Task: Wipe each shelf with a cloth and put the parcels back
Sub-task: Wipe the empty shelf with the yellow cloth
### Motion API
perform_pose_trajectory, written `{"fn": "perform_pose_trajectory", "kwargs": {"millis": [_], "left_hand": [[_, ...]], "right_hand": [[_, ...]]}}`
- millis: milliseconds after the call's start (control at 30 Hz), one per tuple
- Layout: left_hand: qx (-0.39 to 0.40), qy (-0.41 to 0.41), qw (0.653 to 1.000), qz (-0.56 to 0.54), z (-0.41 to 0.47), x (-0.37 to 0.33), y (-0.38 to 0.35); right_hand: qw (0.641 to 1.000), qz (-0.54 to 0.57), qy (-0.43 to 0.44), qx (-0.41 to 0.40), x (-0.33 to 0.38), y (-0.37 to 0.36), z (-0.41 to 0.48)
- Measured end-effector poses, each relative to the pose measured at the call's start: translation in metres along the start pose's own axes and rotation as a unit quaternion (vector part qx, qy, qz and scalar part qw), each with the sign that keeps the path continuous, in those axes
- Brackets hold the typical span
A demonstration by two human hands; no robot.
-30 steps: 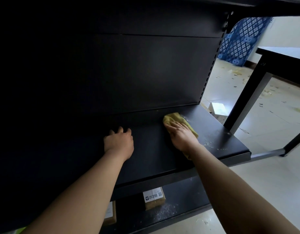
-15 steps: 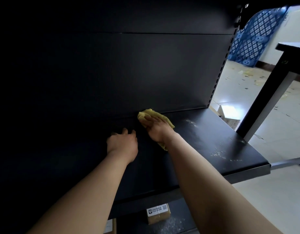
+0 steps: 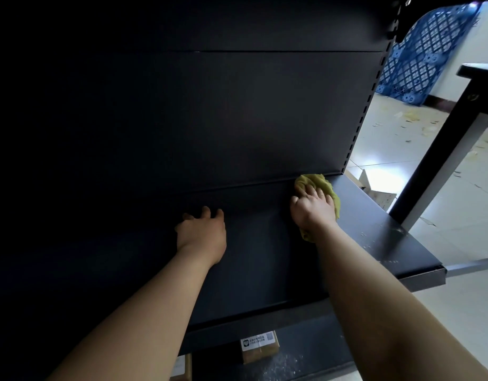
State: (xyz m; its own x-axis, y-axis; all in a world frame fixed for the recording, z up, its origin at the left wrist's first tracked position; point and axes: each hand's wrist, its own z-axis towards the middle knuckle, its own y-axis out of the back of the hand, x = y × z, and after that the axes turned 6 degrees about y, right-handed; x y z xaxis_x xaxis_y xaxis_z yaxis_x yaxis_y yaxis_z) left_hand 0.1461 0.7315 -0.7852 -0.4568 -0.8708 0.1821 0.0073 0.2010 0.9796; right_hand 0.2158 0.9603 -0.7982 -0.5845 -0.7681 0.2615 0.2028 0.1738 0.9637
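A black metal shelf (image 3: 374,243) runs across the middle of the view, with pale dust specks on its right part. My right hand (image 3: 314,206) presses a yellow-green cloth (image 3: 317,182) flat against the shelf near the back panel, toward the right end. My left hand (image 3: 203,232) rests palm down on the shelf to the left of it, fingers apart and holding nothing. A brown parcel (image 3: 260,346) with a white label sits on the lower shelf under the front edge.
A second parcel (image 3: 182,367) shows partly at the bottom. A dark table leg (image 3: 440,166) stands right of the rack. A small box (image 3: 377,192) lies on the littered tiled floor. A blue plastic lattice pallet (image 3: 424,50) leans at the wall.
My right hand has slid the cloth from the middle of the shelf back to the right along the rear edge. My left hand has stayed in place.
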Motion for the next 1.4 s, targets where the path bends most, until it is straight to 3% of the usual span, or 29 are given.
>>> {"fn": "perform_pose_trajectory", "kwargs": {"millis": [233,567,767,967,1400], "left_hand": [[0.007,0.004,1.0,-0.01,-0.002,-0.001,0.0],[-0.001,-0.069,0.996,-0.062,-0.03,-0.008,0.004],[-0.03,-0.127,0.986,-0.103,-0.055,-0.049,0.019],[-0.014,-0.113,0.991,-0.069,-0.06,-0.087,0.023],[-0.017,-0.059,0.998,-0.02,-0.046,-0.127,0.016]], "right_hand": [[0.999,0.001,-0.031,-0.006,0.009,0.007,-0.059],[0.991,0.022,0.131,0.017,0.007,0.01,-0.134],[0.994,-0.005,0.106,0.003,-0.025,0.02,-0.141],[0.982,0.01,0.186,0.024,-0.034,0.026,-0.143],[1.0,-0.026,-0.004,-0.014,-0.14,0.045,-0.103]]}}
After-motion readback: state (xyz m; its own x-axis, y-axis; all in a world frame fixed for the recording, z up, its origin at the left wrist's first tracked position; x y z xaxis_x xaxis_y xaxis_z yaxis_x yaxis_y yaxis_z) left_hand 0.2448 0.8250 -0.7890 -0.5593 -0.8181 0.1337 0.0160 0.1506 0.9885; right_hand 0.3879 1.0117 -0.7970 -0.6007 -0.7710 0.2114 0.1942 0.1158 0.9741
